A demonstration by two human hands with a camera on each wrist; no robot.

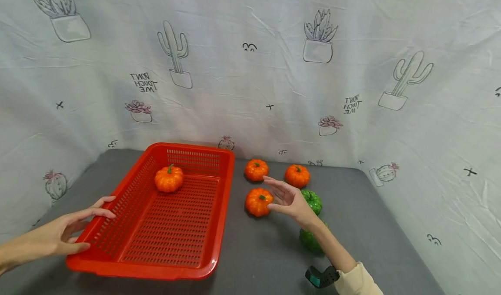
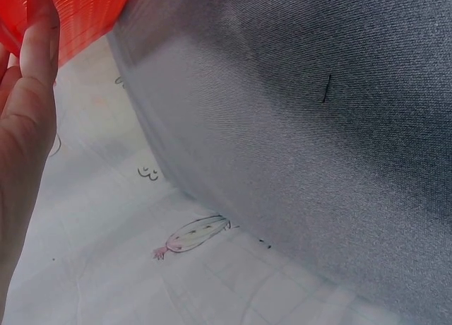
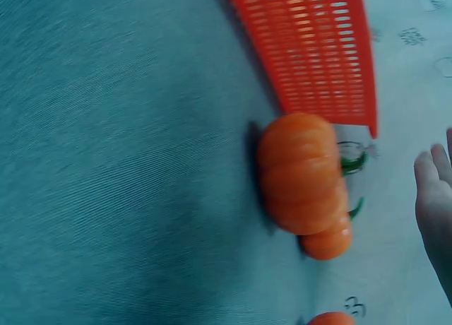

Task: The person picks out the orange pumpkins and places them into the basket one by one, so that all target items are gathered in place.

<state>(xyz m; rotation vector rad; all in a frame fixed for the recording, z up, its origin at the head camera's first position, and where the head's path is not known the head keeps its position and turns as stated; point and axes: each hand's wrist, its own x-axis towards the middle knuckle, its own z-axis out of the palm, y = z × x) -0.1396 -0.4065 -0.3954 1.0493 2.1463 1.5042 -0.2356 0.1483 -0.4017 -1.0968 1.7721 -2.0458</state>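
My left hand grips the left rim of a red plastic basket, thumb at the front corner and fingers over the side. One small orange pumpkin sits inside toward the back. To the basket's right, my right hand hovers beside the nearest orange pumpkin, its thumb and fingers spread apart and holding nothing. Behind it are another orange pumpkin and one farther right. Two green pumpkin-shaped vegetables, one upper and one lower, are partly hidden by my right hand and forearm.
The grey tabletop meets a white cloth backdrop printed with cactus drawings at the back and both sides. A black band with a teal face is on my right wrist, by a cream sleeve.
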